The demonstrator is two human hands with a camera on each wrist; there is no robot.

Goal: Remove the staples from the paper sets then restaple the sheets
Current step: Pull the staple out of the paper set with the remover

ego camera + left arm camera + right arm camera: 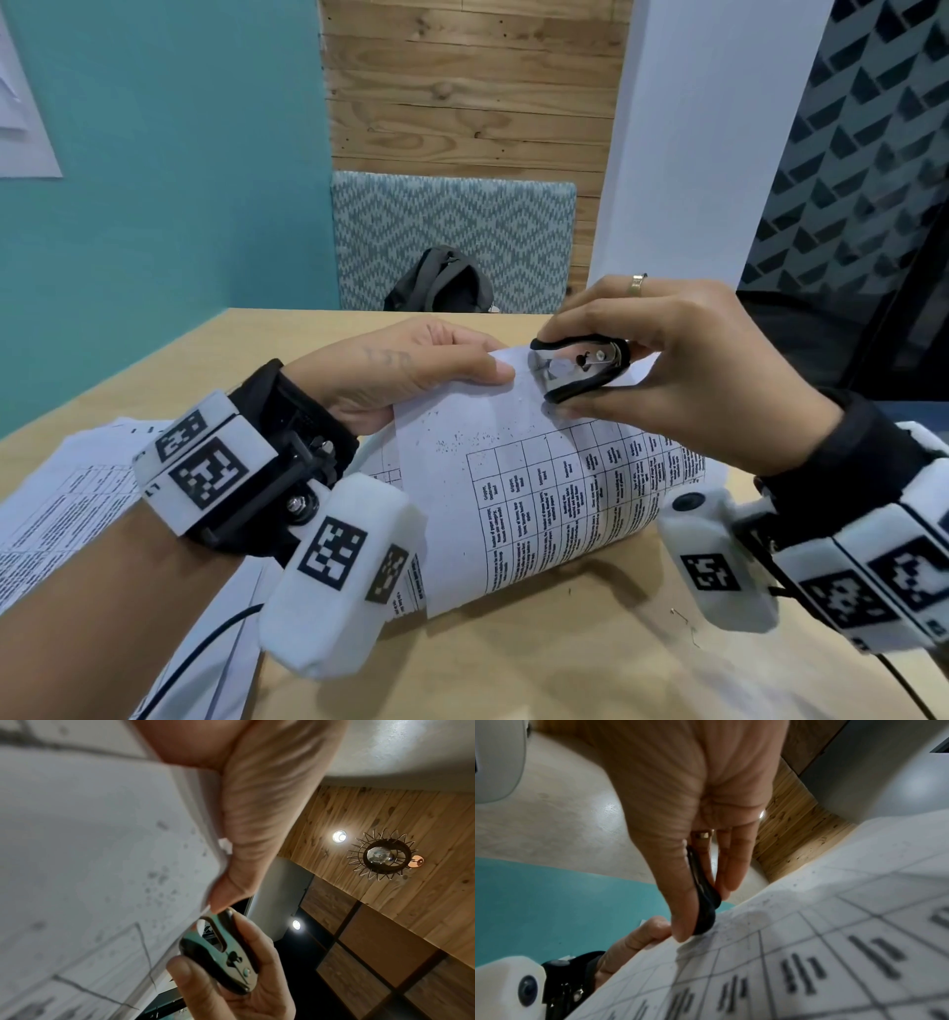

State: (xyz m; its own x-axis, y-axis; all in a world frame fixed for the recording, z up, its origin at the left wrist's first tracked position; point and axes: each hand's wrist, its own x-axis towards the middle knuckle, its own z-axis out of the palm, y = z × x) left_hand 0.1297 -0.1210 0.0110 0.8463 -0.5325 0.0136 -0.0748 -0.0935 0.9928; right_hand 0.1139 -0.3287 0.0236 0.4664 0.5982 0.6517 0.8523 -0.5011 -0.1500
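Wrist cameras frame it close: left hand pinches the paper set by its raised corner above the surface, right hand squeezes the staple remover there, so a steady, straight pull should spare the sheets.

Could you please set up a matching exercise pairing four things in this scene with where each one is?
Things:
1. staple remover
2. paper set
3. backpack
4. ring

Places:
A. on a right-hand finger
B. beyond the desk's far edge
C. pinched in the right hand
D. held up by the left hand

Pairs: 1-C, 2-D, 3-B, 4-A
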